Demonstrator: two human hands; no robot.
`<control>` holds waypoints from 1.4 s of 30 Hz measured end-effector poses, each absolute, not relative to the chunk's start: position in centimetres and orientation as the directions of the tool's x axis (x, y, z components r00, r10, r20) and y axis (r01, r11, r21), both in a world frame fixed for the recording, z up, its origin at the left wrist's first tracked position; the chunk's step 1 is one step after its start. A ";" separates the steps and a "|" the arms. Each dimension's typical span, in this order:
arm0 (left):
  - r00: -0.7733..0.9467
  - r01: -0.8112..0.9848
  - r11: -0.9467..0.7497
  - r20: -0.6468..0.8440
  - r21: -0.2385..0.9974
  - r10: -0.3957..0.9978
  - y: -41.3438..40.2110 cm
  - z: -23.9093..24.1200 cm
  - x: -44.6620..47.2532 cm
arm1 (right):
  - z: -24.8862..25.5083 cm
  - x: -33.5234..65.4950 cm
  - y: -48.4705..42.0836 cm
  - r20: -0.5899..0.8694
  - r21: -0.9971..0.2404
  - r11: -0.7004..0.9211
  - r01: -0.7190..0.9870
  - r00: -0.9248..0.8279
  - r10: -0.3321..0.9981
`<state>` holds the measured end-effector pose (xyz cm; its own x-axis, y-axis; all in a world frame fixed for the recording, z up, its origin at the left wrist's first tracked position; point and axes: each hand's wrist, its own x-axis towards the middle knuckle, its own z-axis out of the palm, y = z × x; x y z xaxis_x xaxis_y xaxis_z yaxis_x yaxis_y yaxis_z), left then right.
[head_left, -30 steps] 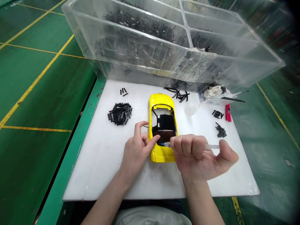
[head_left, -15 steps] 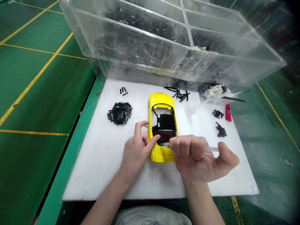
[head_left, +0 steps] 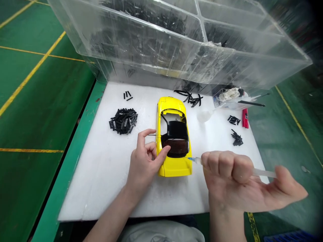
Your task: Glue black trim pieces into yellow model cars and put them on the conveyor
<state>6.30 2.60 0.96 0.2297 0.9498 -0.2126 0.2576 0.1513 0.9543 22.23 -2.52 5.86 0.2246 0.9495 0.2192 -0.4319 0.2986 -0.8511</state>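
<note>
A yellow model car body (head_left: 174, 167) lies on the white foam board (head_left: 106, 188), with a black roof and a dark ribbed rear window (head_left: 176, 147). My left hand (head_left: 147, 154) grips its left side, thumb over the edge of the rear window and a bent forefinger by the side. A thin dark stick shows between that forefinger and the body. Closed around a syringe (head_left: 263, 172), my right hand (head_left: 234, 178) keeps its thumb at the plunger end. The syringe's blue-tinted needle tip (head_left: 193, 159) points left at the lower right corner of the rear window.
A heap of small black strips (head_left: 123, 121) sits left, with several loose strips (head_left: 128, 95) above. Curved black trims (head_left: 189, 98) lie behind the car. On the right are small black parts (head_left: 236, 137), a red piece (head_left: 245, 118) and a small clear box (head_left: 227, 101). A large clear bin (head_left: 151, 57) overhangs the back.
My right hand has drawn the syringe to the right, from over the rear window to its right corner. My left hand keeps its hold on the car body. The view has shifted slightly.
</note>
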 end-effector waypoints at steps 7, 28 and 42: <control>0.206 0.218 0.183 -0.228 0.959 0.951 2.5 0.5 6.4 | 5.3 22.6 -2.5 0.227 -0.856 0.314 -0.411 0.248 0.942; 0.212 0.240 0.185 -0.238 0.953 0.948 2.6 0.7 6.4 | 5.7 22.2 -2.2 0.255 -0.863 0.327 -0.385 0.226 0.940; 0.221 0.247 0.176 -0.232 0.953 0.947 2.5 0.3 6.3 | 5.8 21.5 -2.3 0.273 -0.887 0.332 -0.321 0.216 0.938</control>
<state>6.30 2.48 0.33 0.2208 0.9472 -0.2323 0.2473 0.1760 0.9528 21.45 -2.26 5.82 0.2163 0.9375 0.2725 -0.3207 0.3319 -0.8871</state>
